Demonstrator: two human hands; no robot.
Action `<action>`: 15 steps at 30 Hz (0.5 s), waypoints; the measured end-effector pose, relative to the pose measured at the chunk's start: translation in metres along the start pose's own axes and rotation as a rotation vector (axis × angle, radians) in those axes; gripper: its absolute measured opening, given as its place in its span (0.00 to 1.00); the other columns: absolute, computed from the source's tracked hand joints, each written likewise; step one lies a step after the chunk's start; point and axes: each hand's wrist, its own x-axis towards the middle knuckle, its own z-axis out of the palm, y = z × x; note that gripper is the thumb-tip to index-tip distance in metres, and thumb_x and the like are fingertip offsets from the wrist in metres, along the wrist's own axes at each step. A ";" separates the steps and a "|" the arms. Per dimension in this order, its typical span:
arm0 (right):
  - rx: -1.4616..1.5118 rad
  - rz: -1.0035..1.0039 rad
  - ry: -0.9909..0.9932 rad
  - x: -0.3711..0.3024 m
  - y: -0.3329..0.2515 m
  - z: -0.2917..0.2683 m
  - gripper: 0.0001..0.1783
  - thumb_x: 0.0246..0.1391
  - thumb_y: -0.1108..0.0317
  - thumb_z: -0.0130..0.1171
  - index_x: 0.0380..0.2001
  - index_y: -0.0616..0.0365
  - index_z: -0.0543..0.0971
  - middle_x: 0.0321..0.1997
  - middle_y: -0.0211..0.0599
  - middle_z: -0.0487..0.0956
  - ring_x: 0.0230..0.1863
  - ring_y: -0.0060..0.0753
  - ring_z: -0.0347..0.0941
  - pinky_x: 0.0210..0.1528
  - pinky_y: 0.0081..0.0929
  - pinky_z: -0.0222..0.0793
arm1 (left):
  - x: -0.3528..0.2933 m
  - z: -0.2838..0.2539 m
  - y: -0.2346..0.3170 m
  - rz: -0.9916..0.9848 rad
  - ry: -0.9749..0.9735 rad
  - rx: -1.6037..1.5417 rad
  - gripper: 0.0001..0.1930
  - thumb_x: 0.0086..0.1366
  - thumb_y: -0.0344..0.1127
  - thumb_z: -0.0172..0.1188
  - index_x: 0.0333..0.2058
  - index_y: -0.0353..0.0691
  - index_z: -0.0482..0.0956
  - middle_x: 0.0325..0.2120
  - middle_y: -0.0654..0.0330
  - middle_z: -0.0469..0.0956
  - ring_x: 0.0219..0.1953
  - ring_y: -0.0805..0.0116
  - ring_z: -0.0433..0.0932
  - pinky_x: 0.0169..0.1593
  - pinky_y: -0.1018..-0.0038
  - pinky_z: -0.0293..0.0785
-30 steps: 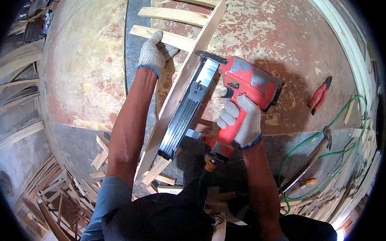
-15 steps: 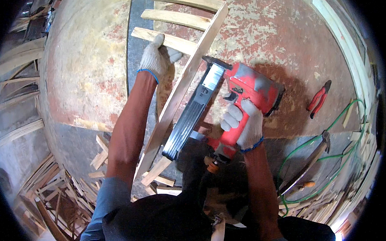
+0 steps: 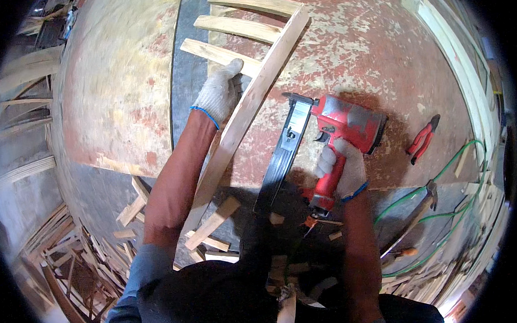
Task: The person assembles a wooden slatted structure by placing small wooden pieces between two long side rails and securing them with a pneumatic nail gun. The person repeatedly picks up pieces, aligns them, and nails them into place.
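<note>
A wooden frame and a red nail gun are held over a worn worktable.

The left hand (image 3: 220, 93), in a white knit glove, is closed on the long rail (image 3: 240, 124) of the wooden frame (image 3: 255, 87) where the nearest cross slat (image 3: 217, 53) meets it; two more slats are seen farther along the rail. The red nail gun (image 3: 333, 133) is gripped at its handle by the gloved right hand (image 3: 343, 167), just right of the rail, its long dark magazine (image 3: 281, 156) pointing back toward the person. The worktable (image 3: 113, 82) is rounded, its reddish paint flaked and scuffed pale. Red pliers (image 3: 423, 137) lie on it to the right, well apart from the gun. A green hose (image 3: 440, 185) is looped at the right edge, beside a hammer (image 3: 413, 215). Wood offcuts (image 3: 84, 252) are scattered on the floor at the near left.
</note>
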 end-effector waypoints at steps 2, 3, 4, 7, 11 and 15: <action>-0.105 -0.027 0.070 0.000 -0.008 -0.001 0.12 0.57 0.58 0.60 0.35 0.53 0.72 0.21 0.28 0.72 0.20 0.31 0.69 0.27 0.34 0.70 | -0.001 -0.008 0.003 -0.094 0.000 0.021 0.17 0.72 0.35 0.59 0.57 0.39 0.71 0.47 0.55 0.81 0.44 0.61 0.82 0.52 0.63 0.80; -0.184 -0.059 0.140 0.002 -0.015 -0.004 0.12 0.57 0.59 0.60 0.36 0.53 0.72 0.21 0.29 0.73 0.21 0.31 0.70 0.27 0.34 0.71 | -0.005 -0.014 0.008 -0.077 -0.011 0.192 0.18 0.72 0.37 0.59 0.57 0.38 0.72 0.48 0.55 0.81 0.45 0.63 0.82 0.52 0.64 0.79; -0.262 -0.091 0.216 0.001 -0.021 -0.007 0.12 0.58 0.59 0.60 0.37 0.53 0.73 0.22 0.30 0.74 0.21 0.32 0.71 0.27 0.34 0.72 | -0.015 -0.023 0.013 -0.064 -0.023 0.362 0.19 0.72 0.38 0.60 0.57 0.37 0.73 0.48 0.55 0.81 0.45 0.65 0.81 0.52 0.65 0.78; -0.260 -0.093 0.291 0.000 -0.033 -0.007 0.10 0.60 0.59 0.59 0.36 0.54 0.76 0.22 0.31 0.76 0.20 0.33 0.73 0.24 0.32 0.72 | -0.064 -0.016 0.006 0.028 -0.055 0.663 0.22 0.71 0.42 0.62 0.58 0.35 0.75 0.49 0.56 0.81 0.46 0.71 0.80 0.52 0.68 0.77; -0.232 -0.092 0.250 -0.002 -0.031 -0.002 0.11 0.61 0.58 0.59 0.36 0.54 0.77 0.22 0.31 0.76 0.19 0.33 0.73 0.23 0.32 0.71 | -0.098 -0.017 -0.016 0.071 -0.103 1.046 0.25 0.73 0.40 0.60 0.62 0.30 0.70 0.52 0.55 0.80 0.54 0.68 0.77 0.60 0.71 0.71; -0.257 -0.059 0.239 0.005 -0.031 -0.016 0.11 0.62 0.58 0.58 0.36 0.54 0.78 0.22 0.30 0.77 0.19 0.32 0.73 0.23 0.31 0.71 | -0.089 -0.028 -0.029 0.268 -0.138 1.009 0.26 0.73 0.36 0.59 0.64 0.29 0.68 0.56 0.52 0.78 0.58 0.66 0.75 0.63 0.70 0.68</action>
